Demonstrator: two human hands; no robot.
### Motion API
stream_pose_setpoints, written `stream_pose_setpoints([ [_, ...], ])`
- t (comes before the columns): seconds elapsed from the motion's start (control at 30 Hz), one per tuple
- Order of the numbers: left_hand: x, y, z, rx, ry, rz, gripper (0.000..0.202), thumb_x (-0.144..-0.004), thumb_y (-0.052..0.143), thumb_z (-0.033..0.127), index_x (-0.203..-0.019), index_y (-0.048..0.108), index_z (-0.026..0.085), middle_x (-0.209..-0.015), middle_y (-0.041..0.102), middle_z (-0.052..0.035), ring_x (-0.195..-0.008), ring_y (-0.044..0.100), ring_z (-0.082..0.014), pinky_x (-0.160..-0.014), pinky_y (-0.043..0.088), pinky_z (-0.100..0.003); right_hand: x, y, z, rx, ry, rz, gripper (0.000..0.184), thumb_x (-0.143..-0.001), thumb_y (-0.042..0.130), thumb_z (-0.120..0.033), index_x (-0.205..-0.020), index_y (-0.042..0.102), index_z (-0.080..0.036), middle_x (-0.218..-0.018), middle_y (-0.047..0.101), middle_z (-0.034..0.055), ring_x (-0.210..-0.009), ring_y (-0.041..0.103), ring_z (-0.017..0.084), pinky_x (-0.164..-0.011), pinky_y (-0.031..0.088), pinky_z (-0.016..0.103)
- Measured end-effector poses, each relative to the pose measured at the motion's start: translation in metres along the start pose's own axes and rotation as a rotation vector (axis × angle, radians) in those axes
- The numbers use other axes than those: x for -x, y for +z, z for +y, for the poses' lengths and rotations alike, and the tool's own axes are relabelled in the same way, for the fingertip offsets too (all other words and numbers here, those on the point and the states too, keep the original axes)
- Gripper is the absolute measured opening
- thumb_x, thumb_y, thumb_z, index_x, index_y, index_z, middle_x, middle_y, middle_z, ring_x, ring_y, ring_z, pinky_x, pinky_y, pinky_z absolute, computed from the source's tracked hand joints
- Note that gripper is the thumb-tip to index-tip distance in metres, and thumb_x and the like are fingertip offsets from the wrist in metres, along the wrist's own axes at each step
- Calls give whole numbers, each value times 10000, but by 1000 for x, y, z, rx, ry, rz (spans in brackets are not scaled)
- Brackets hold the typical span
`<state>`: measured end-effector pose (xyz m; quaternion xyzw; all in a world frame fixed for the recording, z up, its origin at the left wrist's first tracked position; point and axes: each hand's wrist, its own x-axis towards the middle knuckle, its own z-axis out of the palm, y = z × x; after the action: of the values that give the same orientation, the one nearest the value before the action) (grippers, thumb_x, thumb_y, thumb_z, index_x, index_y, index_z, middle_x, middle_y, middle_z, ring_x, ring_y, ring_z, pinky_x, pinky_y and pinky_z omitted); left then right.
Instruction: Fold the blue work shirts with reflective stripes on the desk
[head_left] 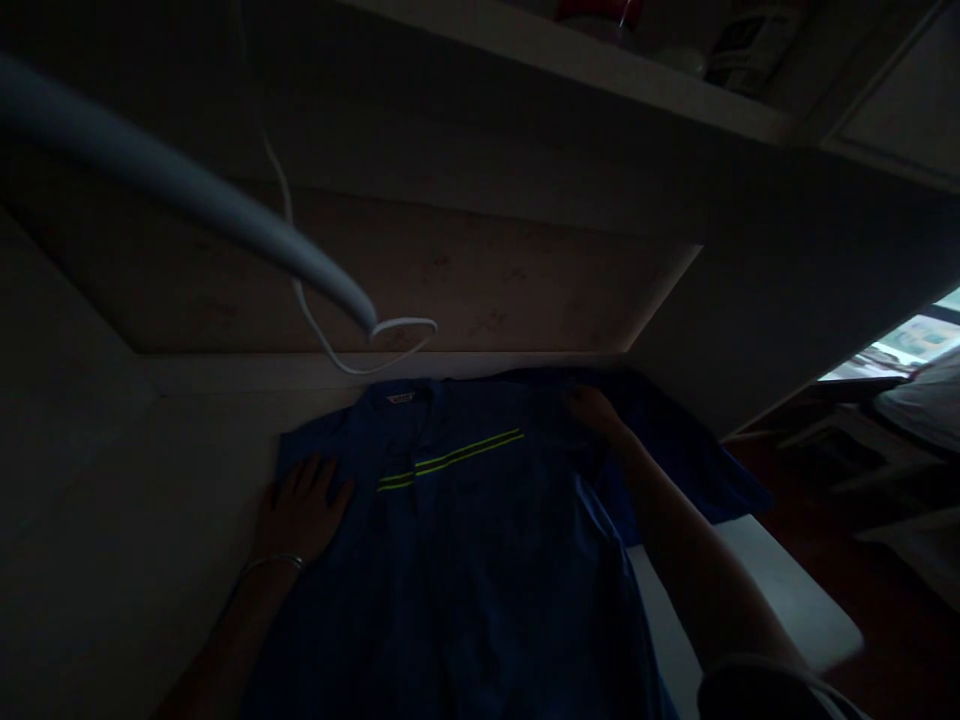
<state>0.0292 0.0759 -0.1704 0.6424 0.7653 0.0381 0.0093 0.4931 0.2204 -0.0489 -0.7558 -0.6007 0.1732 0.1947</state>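
Left hand point(304, 510), bangle point(274, 562) at the wrist: palm down, fingers fanned, laid on the left side of the navy work jacket point(465, 560), as viewed, presumably to steady the cloth. Right hand point(589, 408): fingers curled at the jacket's upper right, seemingly to keep that side spread; too dark to tell whether they pinch fabric. Jacket: lying front up on a white table point(795, 590), collar away from the person, apparently so placed to lie broad between the hands; front placket down the middle, paired yellow-green stripes point(469, 452) across the chest, small neck label point(400, 398), lettering illegible, soft creases below. Right of the jacket: darker blue cloth point(682, 450), sleeve or second garment, cannot tell. Beyond the jacket: faintly patterned panel point(450, 290). Above the jacket: pale tube point(225, 215), looping white cord point(337, 364), shelf edge point(600, 66)
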Motion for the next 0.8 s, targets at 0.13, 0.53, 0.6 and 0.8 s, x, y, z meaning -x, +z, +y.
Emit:
stream_pose_setpoints([
  [0.13, 0, 2, -1, -24, 22, 38, 676, -917, 259, 566, -1444, 444, 186, -1568, 354, -109, -1431, 286, -315, -1141, 205, -562, 40, 6, -45, 359, -301, -26, 306, -948, 494, -340, -1170, 636, -185, -1333, 531, 153, -1044, 640, 293, -890, 471, 411],
  [0.53, 2, -8, 4, 6, -18, -2, 678, -913, 264, 578, -1455, 431, 206, -1584, 325, -88, -1444, 275, -298, -1156, 191, -546, 46, 91, -80, 348, -500, 45, 524, -1018, 276, -479, -1441, 441, -217, -1519, 418, 99, -1385, 362, 270, -1117, 285, 471],
  [0.6, 3, -6, 3, 26, -27, -17, 692, -911, 257, 591, -1462, 420, 205, -1590, 310, -87, -1452, 258, -302, -1158, 175, -562, 41, 117, -65, 428, -474, -65, 556, -1014, 275, -497, -1495, 361, -233, -1588, 295, 87, -1457, 214, 290, -1152, 156, 563],
  [0.8, -6, -6, 4, 112, -15, -19, 690, -901, 299, 597, -1451, 434, 203, -1592, 302, -100, -1463, 231, -326, -1165, 123, -610, 38, 132, -54, 373, -447, -139, 546, -1019, 271, -457, -1509, 325, -223, -1588, 295, 81, -1461, 216, 272, -1159, 139, 574],
])
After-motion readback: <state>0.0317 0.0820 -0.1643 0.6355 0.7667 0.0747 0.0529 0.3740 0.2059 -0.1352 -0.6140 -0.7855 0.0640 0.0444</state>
